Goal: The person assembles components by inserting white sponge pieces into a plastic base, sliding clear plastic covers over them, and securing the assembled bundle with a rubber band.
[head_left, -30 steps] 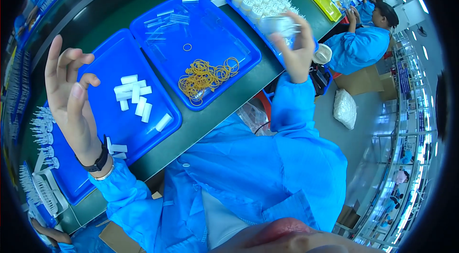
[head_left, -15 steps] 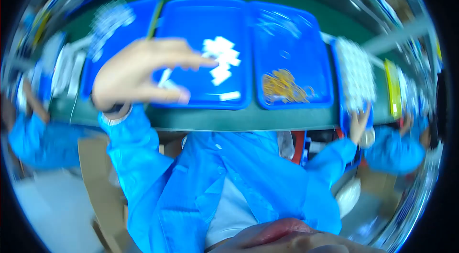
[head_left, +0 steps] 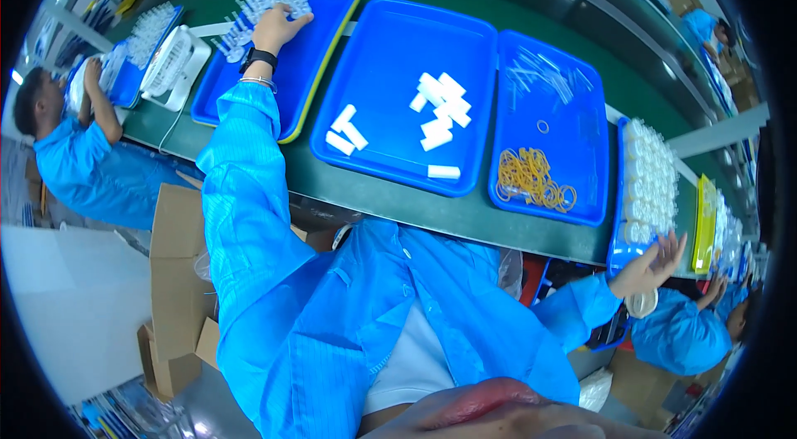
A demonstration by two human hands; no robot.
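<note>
Left hand (head_left: 278, 26) on clear tubes (head_left: 264, 1) — right hand (head_left: 656, 265) spread, empty, beside table edge.

Bright, even light falls from overhead onto my bench, and the blue trays (head_left: 398, 90) shine with soft white glare along their rims. Shadows are faint and short. The lens bends every straight edge toward a black round border. My chin at the bottom is a soft blur, and my right hand (head_left: 656, 265) looks slightly smeared.

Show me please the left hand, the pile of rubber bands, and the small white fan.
left hand (head_left: 281, 26), head view, back of hand.
rubber bands (head_left: 534, 176), head view, pile middle.
white fan (head_left: 174, 64), head view, front grille.
</note>
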